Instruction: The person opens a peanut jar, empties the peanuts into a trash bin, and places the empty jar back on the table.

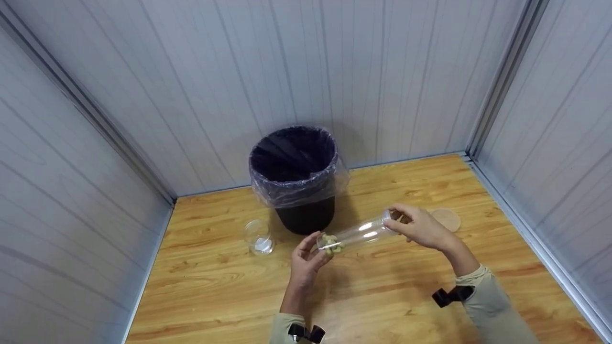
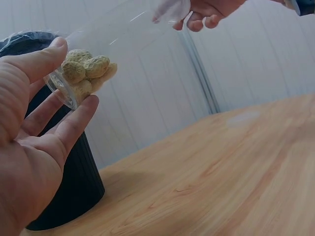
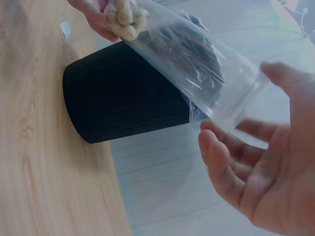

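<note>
A long clear cylindrical jar [image 1: 358,234] is held tilted between both hands, its left end lower. Several peanuts in the shell [image 2: 87,70] lie gathered inside that lower end. My left hand [image 1: 307,260] grips the jar's bottom rim between thumb and fingers. At the raised right end, my right hand [image 1: 420,227] holds the jar with thumb on one side and fingers on the other. That end looks whitish in the right wrist view, where the jar [image 3: 192,59] overlaps the black bin.
A black bin [image 1: 306,215] lined with a clear plastic bag stands against the back wall. Left of it is a small clear container [image 1: 256,231] with a white piece [image 1: 263,245] at its lower end. A pale round disc [image 1: 448,220] lies on the wooden table [image 1: 210,296] behind my right hand.
</note>
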Motion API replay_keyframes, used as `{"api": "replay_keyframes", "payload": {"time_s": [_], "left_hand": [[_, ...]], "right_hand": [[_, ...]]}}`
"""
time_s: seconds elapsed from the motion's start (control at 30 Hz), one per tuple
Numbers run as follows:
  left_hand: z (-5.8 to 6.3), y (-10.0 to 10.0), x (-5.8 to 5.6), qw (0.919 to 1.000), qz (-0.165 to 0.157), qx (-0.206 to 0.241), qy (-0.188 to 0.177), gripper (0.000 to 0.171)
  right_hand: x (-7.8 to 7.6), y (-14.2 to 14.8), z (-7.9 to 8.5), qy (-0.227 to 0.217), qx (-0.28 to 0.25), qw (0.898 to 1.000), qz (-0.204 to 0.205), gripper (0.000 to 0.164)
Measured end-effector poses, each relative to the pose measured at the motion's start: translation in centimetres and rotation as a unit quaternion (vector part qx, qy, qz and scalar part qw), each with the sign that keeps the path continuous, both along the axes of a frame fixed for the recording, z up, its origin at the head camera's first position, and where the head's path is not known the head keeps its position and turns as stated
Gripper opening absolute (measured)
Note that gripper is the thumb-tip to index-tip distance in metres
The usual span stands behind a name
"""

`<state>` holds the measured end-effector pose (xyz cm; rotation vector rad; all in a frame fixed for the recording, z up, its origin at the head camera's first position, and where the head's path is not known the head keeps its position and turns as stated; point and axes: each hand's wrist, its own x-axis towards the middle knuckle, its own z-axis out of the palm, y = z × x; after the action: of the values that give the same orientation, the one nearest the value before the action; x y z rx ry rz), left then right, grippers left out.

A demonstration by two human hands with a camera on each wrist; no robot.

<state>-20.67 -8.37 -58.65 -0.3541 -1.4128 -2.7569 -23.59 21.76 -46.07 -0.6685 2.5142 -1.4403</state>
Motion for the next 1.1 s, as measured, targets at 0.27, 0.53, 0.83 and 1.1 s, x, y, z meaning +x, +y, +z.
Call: {"api": "replay_keyframes", "payload": {"time_s": [0.27, 0.53, 0.83, 1.1], "left_hand": [[-0.7, 0.0, 0.1, 0.9999, -0.01, -0.004, -0.001, 0.047], [-0.8, 0.2, 0.0, 0.9999, -0.005, 0.006, -0.01, 0.046], [-0.6, 0.1, 0.0, 0.9999, 0.001, -0.01, -0.006, 0.048], [-0.2, -0.4, -0.1, 0.9998, 0.0, -0.007, 0.021, 0.05]], "right_hand": [[0.2, 0.6, -0.2, 0.04, -0.037, 0.996, 0.071, 0.048], [-0.2, 0.5, -0.7, 0.079, -0.046, 0.994, 0.055, 0.077], [0.1, -0.2, -0.3, 0.123, 0.065, 0.986, -0.093, 0.043], [0.1, -0.6, 0.1, 0.135, 0.114, 0.982, -0.068, 0.04]]}}
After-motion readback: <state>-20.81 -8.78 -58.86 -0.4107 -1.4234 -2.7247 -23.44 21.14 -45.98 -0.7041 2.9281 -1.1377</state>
